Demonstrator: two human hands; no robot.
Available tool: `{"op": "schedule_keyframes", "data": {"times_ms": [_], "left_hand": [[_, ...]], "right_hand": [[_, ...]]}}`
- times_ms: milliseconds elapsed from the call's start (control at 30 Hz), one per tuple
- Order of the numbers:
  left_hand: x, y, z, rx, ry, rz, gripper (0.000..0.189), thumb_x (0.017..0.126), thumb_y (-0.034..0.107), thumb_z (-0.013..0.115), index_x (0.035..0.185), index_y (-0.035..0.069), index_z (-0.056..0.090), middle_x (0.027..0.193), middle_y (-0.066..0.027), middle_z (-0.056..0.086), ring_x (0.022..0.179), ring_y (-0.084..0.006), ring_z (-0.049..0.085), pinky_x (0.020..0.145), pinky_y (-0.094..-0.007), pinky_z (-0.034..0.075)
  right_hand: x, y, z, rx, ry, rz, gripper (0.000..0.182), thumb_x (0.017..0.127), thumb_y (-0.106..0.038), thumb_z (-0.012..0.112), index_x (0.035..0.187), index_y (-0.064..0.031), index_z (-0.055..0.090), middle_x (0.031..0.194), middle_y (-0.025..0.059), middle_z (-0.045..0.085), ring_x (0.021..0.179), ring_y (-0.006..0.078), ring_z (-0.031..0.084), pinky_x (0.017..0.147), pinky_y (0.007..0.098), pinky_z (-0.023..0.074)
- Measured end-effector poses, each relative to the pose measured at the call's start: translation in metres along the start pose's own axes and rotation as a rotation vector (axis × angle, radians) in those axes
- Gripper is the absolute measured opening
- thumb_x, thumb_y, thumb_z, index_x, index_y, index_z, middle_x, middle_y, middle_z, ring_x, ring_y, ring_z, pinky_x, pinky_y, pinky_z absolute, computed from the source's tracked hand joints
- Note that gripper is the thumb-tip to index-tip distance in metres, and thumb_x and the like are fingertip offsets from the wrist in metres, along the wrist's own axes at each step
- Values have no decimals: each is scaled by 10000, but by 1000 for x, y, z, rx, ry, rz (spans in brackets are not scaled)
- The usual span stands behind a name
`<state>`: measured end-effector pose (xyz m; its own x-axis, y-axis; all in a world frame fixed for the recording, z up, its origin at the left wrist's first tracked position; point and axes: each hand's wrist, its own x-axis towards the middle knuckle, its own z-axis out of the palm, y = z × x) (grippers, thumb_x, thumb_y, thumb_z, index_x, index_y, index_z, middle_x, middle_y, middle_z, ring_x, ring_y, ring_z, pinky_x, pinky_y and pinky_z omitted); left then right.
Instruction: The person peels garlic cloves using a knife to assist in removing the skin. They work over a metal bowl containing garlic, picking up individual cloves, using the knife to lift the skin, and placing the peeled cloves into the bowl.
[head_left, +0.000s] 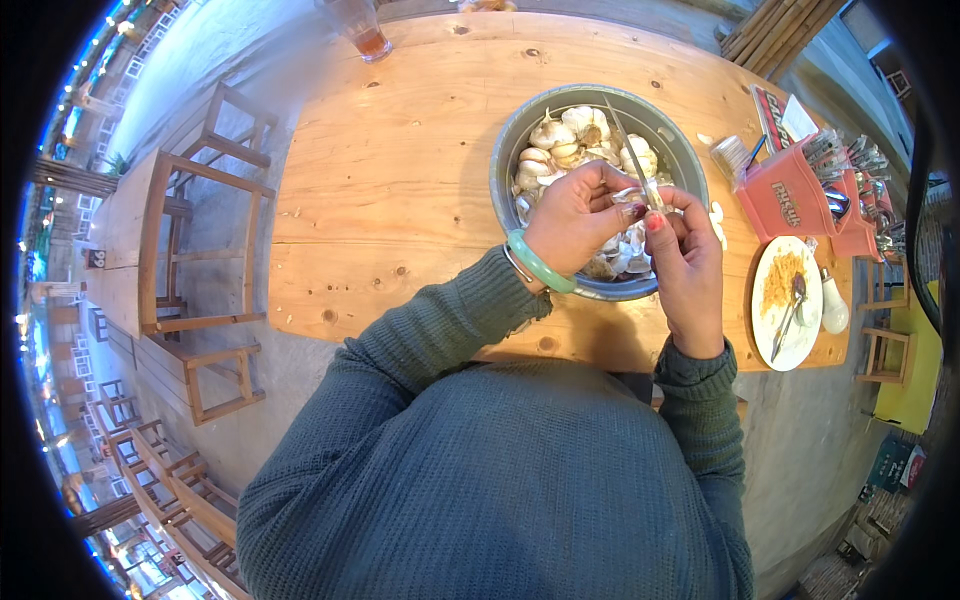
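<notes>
A round grey plastic basin (504, 161) on the wooden table holds garlic bulbs (553, 133) and loose papery garlic skins (628, 255). Over its near right part, my two hands meet. My right hand (686, 247) grips a knife (628, 142) near its lower end, the thin blade pointing away from me across the basin. A small pale piece, seemingly a garlic clove (654, 198), lies at the fingertips, partly hidden by them. My left hand (589, 221), with a green bangle at the wrist, pinches at garlic skin beside the blade. Peeled garlic cloves (718, 225) lie on the table right of the basin.
Right of the basin stand pink cutlery holders (780, 196) and a white plate (765, 341) with rice remains and a spoon, beside a white light bulb (834, 304). A glass (371, 41) with reddish drink is at the far left edge of the wooden table (390, 187).
</notes>
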<state>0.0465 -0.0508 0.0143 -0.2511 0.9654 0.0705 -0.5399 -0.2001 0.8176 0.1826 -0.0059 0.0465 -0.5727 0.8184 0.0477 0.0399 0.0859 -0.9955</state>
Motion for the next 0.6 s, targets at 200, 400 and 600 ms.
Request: {"op": "schedule_keyframes", "data": {"times_ms": [200, 400, 600], "left_hand": [[-4, -2, 2, 193, -8, 42, 181, 814, -12, 586, 978, 7, 513, 978, -71, 576, 918, -110, 558, 788, -232, 475], [4, 9, -9, -44, -111, -158, 220, 840, 76, 591, 1050, 18, 557, 1005, -63, 582, 899, -118, 571, 792, -241, 472], [9, 10, -10, -211, -50, -342, 258, 838, 109, 604, 1074, 16, 555, 989, -53, 588, 864, -132, 583, 797, -249, 472]], "right_hand": [[0, 1, 0, 177, 63, 69, 298, 879, -229, 570, 1093, -29, 518, 661, -20, 521, 561, 19, 427, 476, 158, 322], [-1, -15, -16, 413, -65, 279, 317, 876, -297, 561, 1076, -51, 541, 628, -31, 484, 475, 21, 368, 415, 146, 259], [-2, -11, -14, 174, -68, 161, 295, 884, -275, 550, 1081, -57, 529, 627, -28, 486, 485, 21, 367, 428, 154, 261]]}}
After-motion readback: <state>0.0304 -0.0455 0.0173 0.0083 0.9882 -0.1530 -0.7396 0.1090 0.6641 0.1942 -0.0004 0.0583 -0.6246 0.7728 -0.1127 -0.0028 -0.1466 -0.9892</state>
